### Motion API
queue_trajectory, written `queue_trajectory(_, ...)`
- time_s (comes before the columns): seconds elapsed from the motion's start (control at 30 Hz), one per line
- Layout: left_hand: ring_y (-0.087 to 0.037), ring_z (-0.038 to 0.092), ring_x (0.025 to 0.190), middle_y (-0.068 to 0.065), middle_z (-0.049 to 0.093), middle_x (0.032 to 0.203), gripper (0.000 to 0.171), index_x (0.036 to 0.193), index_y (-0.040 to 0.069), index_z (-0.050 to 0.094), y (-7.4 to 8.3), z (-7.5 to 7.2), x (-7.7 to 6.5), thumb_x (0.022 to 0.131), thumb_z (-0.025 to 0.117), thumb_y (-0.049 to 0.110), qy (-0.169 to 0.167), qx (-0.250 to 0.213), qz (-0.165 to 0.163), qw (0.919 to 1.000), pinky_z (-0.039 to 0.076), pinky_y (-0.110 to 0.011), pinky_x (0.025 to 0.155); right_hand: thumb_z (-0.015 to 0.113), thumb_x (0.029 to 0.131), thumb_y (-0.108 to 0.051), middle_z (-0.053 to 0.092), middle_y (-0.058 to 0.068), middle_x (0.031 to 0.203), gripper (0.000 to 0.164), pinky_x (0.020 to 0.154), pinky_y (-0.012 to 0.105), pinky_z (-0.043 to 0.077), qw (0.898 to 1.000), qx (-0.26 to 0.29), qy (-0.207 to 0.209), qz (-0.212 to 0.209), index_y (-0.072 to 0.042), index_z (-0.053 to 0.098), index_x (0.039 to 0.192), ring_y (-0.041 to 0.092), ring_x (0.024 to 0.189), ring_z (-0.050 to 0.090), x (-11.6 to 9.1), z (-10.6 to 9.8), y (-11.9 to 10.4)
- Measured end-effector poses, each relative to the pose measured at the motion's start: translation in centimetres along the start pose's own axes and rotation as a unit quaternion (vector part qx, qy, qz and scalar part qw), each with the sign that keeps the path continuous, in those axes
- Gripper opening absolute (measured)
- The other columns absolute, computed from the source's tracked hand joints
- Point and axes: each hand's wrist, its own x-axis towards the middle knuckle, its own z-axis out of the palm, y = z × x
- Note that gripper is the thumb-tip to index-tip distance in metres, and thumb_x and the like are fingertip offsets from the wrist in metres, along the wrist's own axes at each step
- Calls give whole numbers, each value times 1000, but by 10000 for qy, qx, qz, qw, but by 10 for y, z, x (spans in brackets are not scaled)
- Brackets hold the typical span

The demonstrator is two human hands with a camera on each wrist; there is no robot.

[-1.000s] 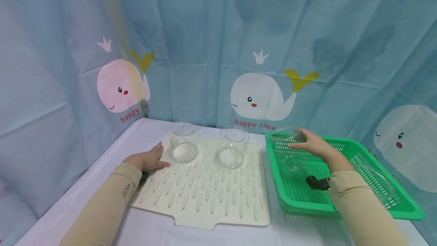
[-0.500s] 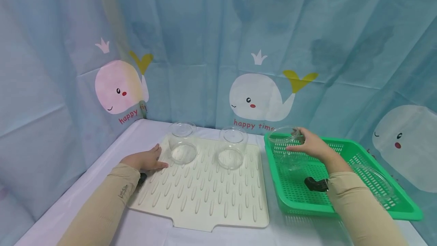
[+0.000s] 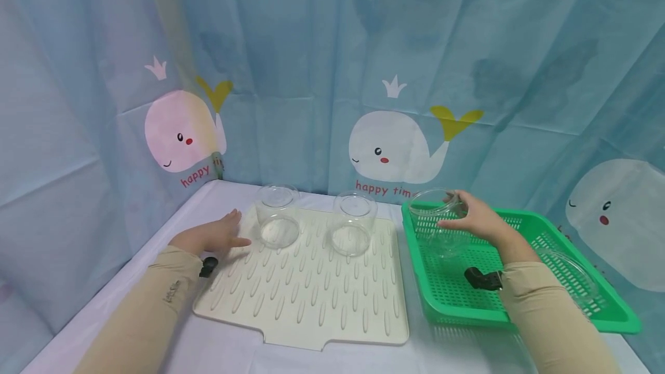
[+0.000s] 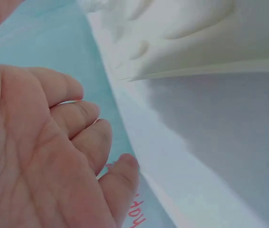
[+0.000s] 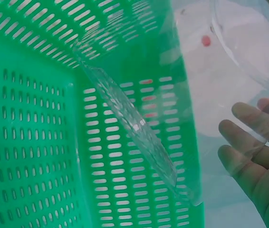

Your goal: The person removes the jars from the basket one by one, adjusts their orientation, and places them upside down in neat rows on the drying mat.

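Observation:
My right hand [image 3: 478, 221] grips a clear plastic cup [image 3: 439, 224] by its side near the wide rim, above the left part of the green basket [image 3: 467, 321]. Its rim faces up. The right wrist view shows the cup's ridged base [image 5: 133, 130], with fingertips [image 5: 241, 152] against the clear wall. My left hand [image 3: 213, 235] hovers at the left edge of a cream ridged drying mat [image 3: 312, 305], fingers loosely extended and holding nothing; its palm [image 4: 34, 152] shows in the left wrist view. Two similar clear cups, one left [image 3: 279, 218] and one right [image 3: 354, 227], stand upside down toward the mat's back.
Another clear piece with a curved rim [image 3: 571, 276] lies in the basket's right side, partly behind my right forearm. A white cloth [image 3: 228, 351] covers the table. Blue curtains [image 3: 291, 74] printed with whales stand close behind and to the left.
My left hand has drawn slightly left and up from the mat's edge. My right hand and its cup have shifted only slightly over the basket, the cup turning more upright.

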Motion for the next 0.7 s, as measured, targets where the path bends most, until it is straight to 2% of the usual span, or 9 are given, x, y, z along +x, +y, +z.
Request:
queue_trajectory(0.23,-43,-3,136,-28,-6,148,112,142,-8,-5,3,-16,-15,79,53,65,396,-454,202,9980,5,-57,107,70,81,-31,37,21,136,85,92,55,37,9991,364,107,-191,-3,19,143,39,122,37,-8,-15,-12)
queue_trajectory(0.4,-41,-2,137,-25,-5,150,111,144,-4,-5,10,-31,-24,79,51,66,700,-461,477,9953,7,-58,107,70,82,-27,34,22,139,88,101,54,29,9969,609,204,-447,-4,14,145,39,127,32,-12,-25,-24)
queue_trajectory(0.53,-40,1,137,-23,-2,151,109,144,-2,-4,19,-43,-32,79,49,67,942,-317,687,9927,8,-57,107,71,81,-25,33,19,141,89,102,53,26,9951,662,303,-675,-4,13,146,38,130,29,-14,-31,-35)
queue_trajectory(0.6,-39,3,137,-23,0,151,107,145,-2,-3,25,-48,-36,80,48,67,1096,-240,810,9904,10,-56,107,71,80,-23,34,16,141,87,103,50,26,9939,692,396,-759,-6,16,145,35,130,30,-15,-32,-41)
queue_trajectory(0.7,-40,14,136,-21,1,151,101,145,0,-1,36,-54,-40,83,48,63,1335,-221,1009,9857,14,-55,107,73,79,-18,37,12,140,84,104,29,31,9919,710,546,-902,-9,21,144,30,130,33,-18,-31,-52)
